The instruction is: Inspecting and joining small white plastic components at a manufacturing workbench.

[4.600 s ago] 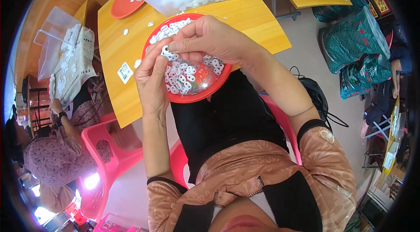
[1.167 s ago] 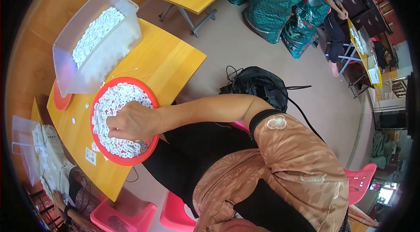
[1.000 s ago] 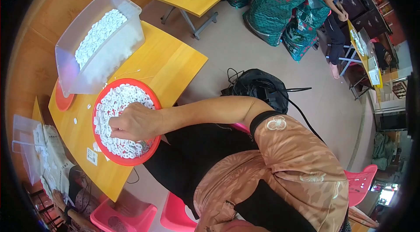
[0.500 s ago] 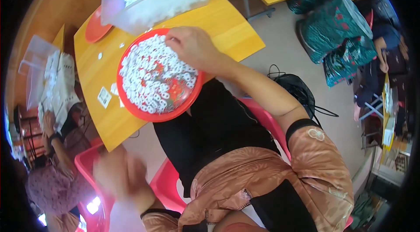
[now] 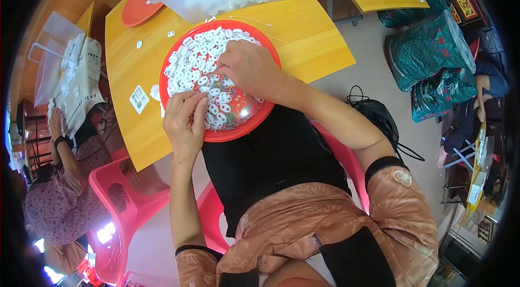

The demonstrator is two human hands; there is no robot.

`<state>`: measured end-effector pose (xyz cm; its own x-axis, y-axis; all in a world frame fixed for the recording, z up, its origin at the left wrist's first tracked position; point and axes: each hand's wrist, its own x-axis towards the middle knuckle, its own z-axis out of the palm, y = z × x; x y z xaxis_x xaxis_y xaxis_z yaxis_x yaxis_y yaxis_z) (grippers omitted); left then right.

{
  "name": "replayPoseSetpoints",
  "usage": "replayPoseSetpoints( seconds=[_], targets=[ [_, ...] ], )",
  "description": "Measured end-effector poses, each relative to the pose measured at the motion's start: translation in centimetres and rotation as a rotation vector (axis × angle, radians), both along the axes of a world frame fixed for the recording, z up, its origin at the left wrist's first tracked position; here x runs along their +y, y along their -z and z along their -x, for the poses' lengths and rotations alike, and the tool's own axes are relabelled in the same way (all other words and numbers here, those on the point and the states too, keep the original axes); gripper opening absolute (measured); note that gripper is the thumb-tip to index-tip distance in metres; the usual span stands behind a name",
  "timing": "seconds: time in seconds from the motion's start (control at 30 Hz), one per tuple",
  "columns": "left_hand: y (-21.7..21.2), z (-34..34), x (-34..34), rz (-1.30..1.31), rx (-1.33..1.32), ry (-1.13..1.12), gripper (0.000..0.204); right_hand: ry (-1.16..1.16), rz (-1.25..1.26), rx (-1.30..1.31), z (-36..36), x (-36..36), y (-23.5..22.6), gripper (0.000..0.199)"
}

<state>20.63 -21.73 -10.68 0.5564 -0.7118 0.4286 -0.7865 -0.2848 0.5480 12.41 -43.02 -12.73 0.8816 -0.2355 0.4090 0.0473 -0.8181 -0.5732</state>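
A round red tray [image 5: 222,136] rests at the table's near edge, partly over my lap. Small white oval plastic pieces with holes [image 5: 190,59] fill much of it, with thin metal pins or screws [image 5: 234,116] showing among them. My left hand [image 5: 185,119] bends over the tray's left rim, thumb and fingers pinched together beside the white pieces. Inside the tray's right half, my right hand [image 5: 252,70] has its fingers curled down among the pieces. Whatever either hand pinches is hidden or too small to name.
Behind the tray stands a translucent plastic bin [image 5: 233,2] of white pieces on the yellow table [image 5: 124,70]. A red plate [image 5: 142,5] and a printed label [image 5: 139,99] lie to the left. Another person [image 5: 67,200] sits far left. Green sacks [image 5: 430,43] stand right.
My left hand has risen from below the table's edge to the tray's left rim. My right hand remains in the tray, its fingers lower among the pieces. The view has shifted slightly.
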Motion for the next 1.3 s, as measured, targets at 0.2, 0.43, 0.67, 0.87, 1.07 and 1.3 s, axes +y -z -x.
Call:
replayPoseSetpoints(
  seconds=[0.2,0.43,0.67,0.87,1.07,1.3],
  targets=[
    [0.2,-0.8,1.0,0.014,0.033,-0.028,0.007,0.019,0.173,0.101,-2.6,1.5,-0.1,0.015],
    [-2.9,-0.9,2.4,0.051,0.041,-0.036,0.009,0.011,0.216,0.093,-3.2,3.4,-2.7,0.015],
    [-8.7,0.0,3.6,0.273,0.481,-0.153,0.025,-0.183,-0.179,-0.220,-1.9,6.4,-11.8,0.015],
    [-14.2,-0.9,3.8,0.497,1.275,-0.078,0.022,-0.217,0.008,-0.397,-1.7,7.2,-16.5,0.021],
    [-17.0,-2.1,3.8,0.567,1.485,0.082,0.015,-0.201,0.078,-0.407,-1.4,7.5,-19.1,0.020],
    [-17.8,-3.1,4.7,0.518,1.452,0.138,0.014,-0.224,0.140,-0.486,-1.5,7.9,-20.2,0.021]
  ],
)
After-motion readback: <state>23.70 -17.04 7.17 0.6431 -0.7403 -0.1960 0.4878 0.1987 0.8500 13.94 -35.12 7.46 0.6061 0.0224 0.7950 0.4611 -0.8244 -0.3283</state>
